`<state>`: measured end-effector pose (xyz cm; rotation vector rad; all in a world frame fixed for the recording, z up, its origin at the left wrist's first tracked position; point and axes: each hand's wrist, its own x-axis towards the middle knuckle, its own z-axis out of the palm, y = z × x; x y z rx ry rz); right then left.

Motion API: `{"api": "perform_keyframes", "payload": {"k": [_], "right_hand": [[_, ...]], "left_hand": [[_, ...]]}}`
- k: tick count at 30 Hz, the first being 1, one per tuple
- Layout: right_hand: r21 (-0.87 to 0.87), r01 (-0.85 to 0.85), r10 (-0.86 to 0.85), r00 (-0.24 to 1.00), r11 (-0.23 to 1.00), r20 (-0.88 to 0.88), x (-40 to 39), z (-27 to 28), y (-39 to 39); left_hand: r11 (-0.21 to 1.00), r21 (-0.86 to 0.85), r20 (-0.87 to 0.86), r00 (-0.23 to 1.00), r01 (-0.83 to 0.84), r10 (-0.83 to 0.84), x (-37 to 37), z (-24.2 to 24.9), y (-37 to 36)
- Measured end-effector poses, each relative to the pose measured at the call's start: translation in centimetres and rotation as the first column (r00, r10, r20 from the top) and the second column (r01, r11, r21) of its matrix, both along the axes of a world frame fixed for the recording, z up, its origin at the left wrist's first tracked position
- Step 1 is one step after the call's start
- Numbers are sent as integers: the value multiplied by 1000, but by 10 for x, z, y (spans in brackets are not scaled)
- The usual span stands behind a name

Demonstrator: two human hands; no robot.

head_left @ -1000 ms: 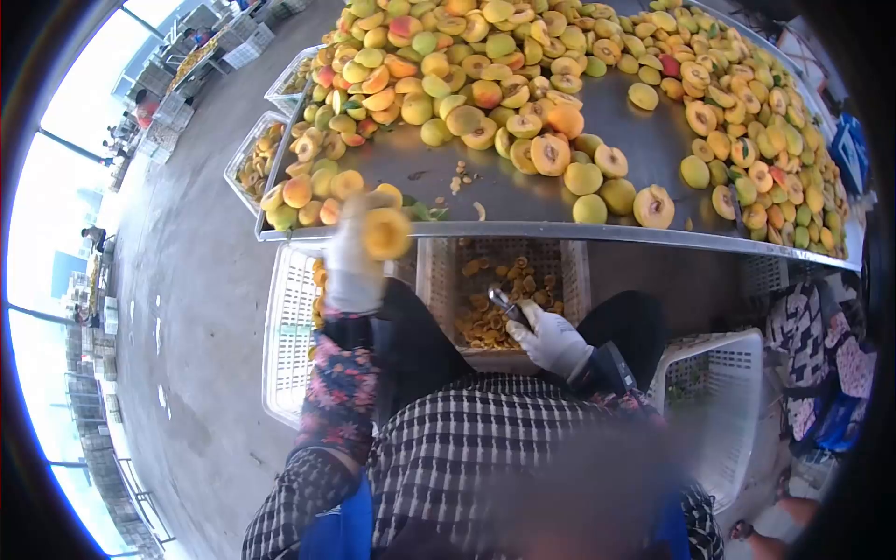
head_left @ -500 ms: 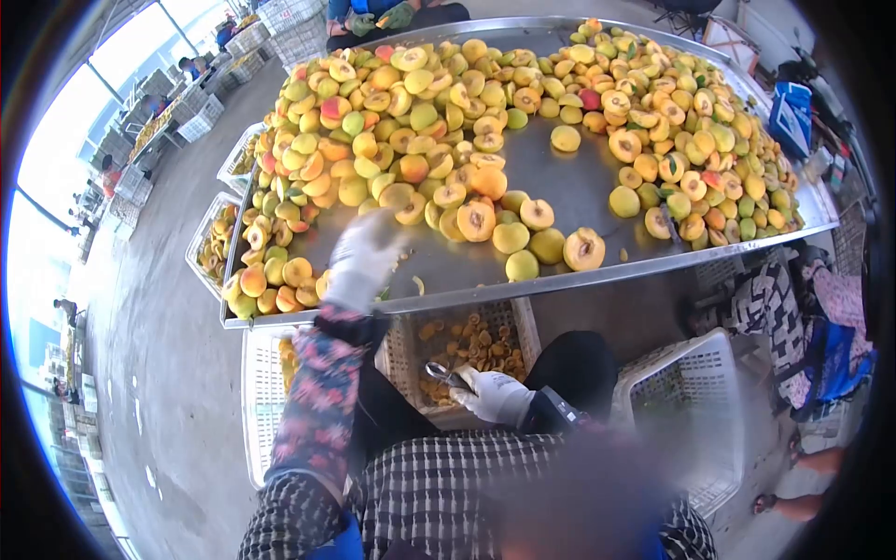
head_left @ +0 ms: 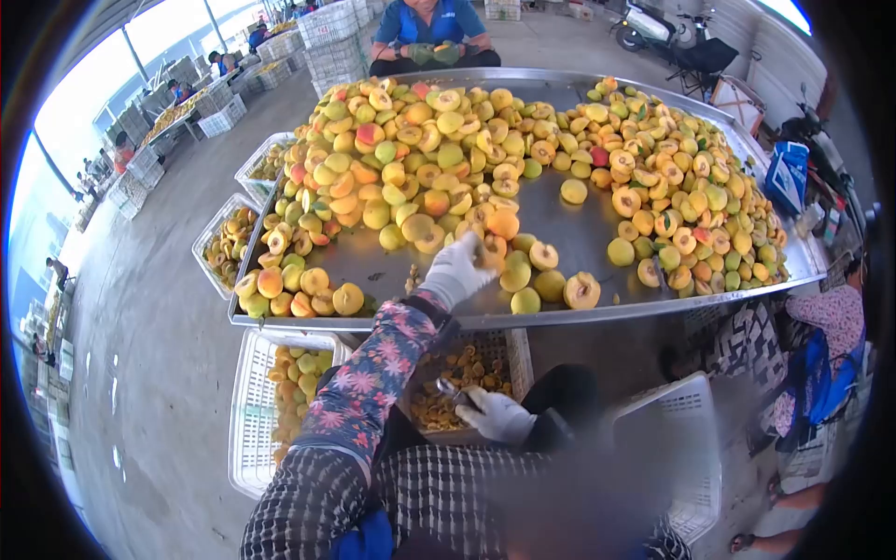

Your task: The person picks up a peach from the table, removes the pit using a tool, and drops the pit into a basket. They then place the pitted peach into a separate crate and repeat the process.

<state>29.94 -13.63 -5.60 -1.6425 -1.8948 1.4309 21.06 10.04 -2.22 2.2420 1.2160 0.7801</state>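
Observation:
My left hand (head_left: 457,271), in a white glove below a floral sleeve, reaches over the near part of the metal table (head_left: 373,264). Its fingers are closed round a halved peach (head_left: 489,250) at the edge of the fruit pile. Over the crate of pits below the table edge is my right hand (head_left: 499,415), also gloved, closed on a small metal tool (head_left: 450,387) whose tip points left. Heaps of halved yellow peaches (head_left: 448,121) cover much of the table.
A crate of peach halves (head_left: 245,411) stands at lower left, the crate of pits (head_left: 520,359) between my knees, another white crate (head_left: 695,457) at right. Two more crates touch the table's left side. A person (head_left: 429,28) sits across the table, another (head_left: 831,327) at right.
My left hand has moved right, from the bare metal near the left to the peaches in the middle, and has closed on one. The view has tilted up; my right hand still holds the tool.

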Motion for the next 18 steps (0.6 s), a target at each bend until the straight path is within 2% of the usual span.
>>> {"api": "perform_keyframes", "payload": {"k": [1, 2, 3, 4, 5, 6, 7, 8, 9, 10, 12, 15, 16, 18], "right_hand": [[69, 38, -27, 988, 997, -151, 3, -8, -3], [168, 85, -34, 958, 982, -285, 7, -10, -4], [222, 163, -84, 941, 961, -328, 10, -12, -4], [275, 238, -126, 921, 931, -370, 11, -8, -4], [232, 313, -189, 880, 921, -436, 8, 8, 2], [263, 389, -235, 851, 883, -470, 6, 23, 6], [456, 374, -139, 872, 807, -469, 3, 58, 13], [715, 251, -82, 961, 653, -263, 7, 60, 27], [891, 66, -81, 996, 450, -33, 11, 61, 36], [802, 140, -123, 989, 581, -83, 9, 70, 39], [560, 281, -233, 960, 779, -156, -2, 95, 42], [779, 163, -316, 947, 606, 48, -11, 85, 51], [721, 195, -293, 956, 665, 12, -12, 89, 49], [746, 145, -327, 939, 650, 102, -15, 83, 49]], "left_hand": [[995, -72, 146, 986, -70, 80, -9, -5, -5], [939, -308, 597, 799, 149, 69, -16, -10, -7], [815, -404, 880, 420, 416, 222, -27, -21, -13], [705, -467, 884, 274, 533, 379, -40, -5, -41], [608, -453, 852, 115, 652, 511, -49, 26, -60], [617, -448, 852, 100, 647, 514, -52, 32, -70], [609, -443, 843, 72, 658, 534, -56, 32, -78], [602, -431, 835, 46, 672, 548, -58, 33, -83], [592, -419, 827, 20, 688, 562, -59, 33, -89], [645, -405, 875, 71, 648, 479, -57, 36, -94], [625, -450, 844, 74, 638, 532, -59, 44, -103], [633, -443, 856, 90, 635, 509, -63, 44, -109], [640, -429, 870, 100, 637, 484, -64, 44, -110], [667, -448, 873, 133, 595, 469, -64, 47, -114]]}}
